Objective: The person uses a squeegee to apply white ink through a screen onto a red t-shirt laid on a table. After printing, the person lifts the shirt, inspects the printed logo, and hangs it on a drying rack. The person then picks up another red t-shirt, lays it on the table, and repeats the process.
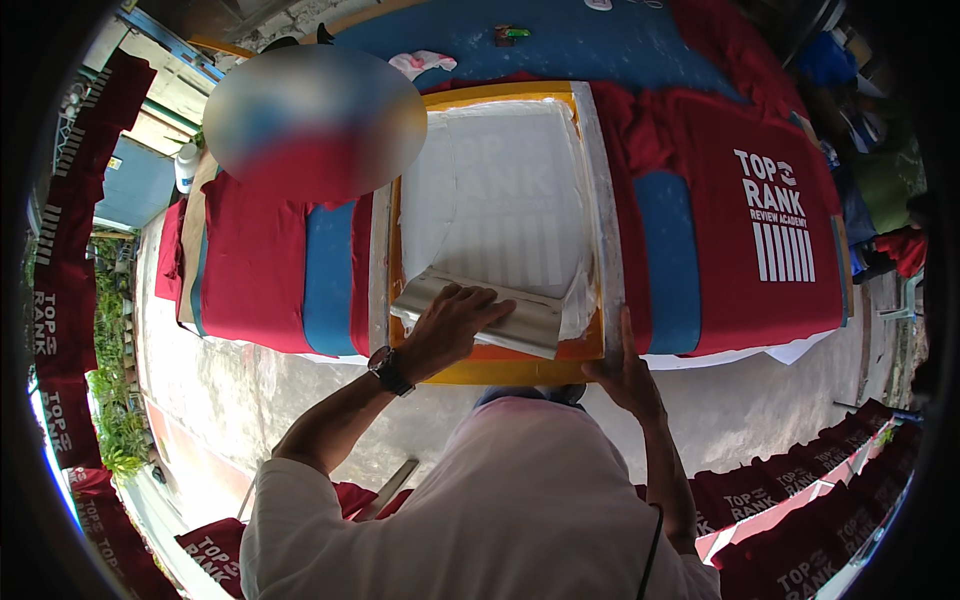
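Surface: a long table (330, 262) covered in blue, running left to right across the middle of the view, with dark red shirts laid flat along it; bare blue strips show between them.
Room: an open-air work spot with a pale concrete floor (240, 385) on the near side of the table; greenery at the far left edge; more dark red shirts with white print lie in rows at the near left and near right.
Screen frame: a rectangular printing frame (596, 215) with a yellow-orange border and pale side rails lies flat on the table at centre, its mesh coated white; its long axis runs from near to far.
Squeegee: a long pale blade (520, 318) lying across the near end of the frame, inside it; its long axis runs left to right, tilted so the right end sits a little nearer; it spans most of the frame's width.
Left hand: the left hand (455, 322) lies palm down on the left half of the squeegee, fingers spread and curled over its top edge, gripping it; a dark watch is on the wrist.
Right hand: the right hand (625, 372) rests at the near right corner of the frame, fingers stretched out flat along the right rail, pressing on it and closed on nothing.
Printed shirt: a red shirt (770, 220) with a white block print and stripes lies flat to the right of the frame.
Far side: a white rag (420, 62) and a small green and red object (508, 35) lie on the blue cover beyond the frame.
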